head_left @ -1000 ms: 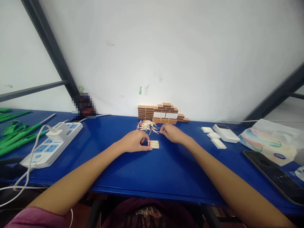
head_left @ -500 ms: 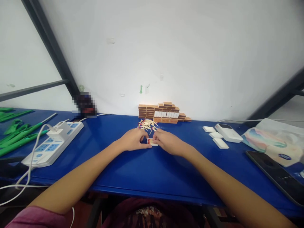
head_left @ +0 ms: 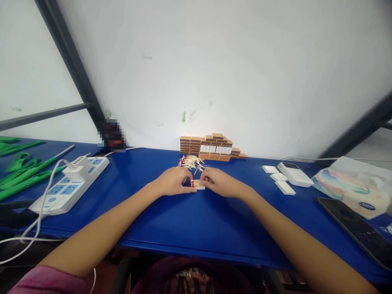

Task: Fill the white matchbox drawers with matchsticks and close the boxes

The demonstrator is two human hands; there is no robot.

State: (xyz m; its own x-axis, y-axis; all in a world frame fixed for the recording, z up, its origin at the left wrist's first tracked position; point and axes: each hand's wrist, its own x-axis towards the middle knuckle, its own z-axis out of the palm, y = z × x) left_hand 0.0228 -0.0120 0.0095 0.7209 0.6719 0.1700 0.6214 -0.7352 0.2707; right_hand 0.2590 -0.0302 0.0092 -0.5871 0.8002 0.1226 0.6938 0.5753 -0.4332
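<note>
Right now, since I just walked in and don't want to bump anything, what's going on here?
The left hand steadies one end of a small white tray with red-tipped matches in it, and the right hand has its fingers at the other end. A loose pile of matches lies just beyond, in front of stacked matchboxes.

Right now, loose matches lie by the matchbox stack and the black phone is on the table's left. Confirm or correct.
Not left: the head view shows the black phone on the right of the table. Loose matches do lie by the matchbox stack.
</note>
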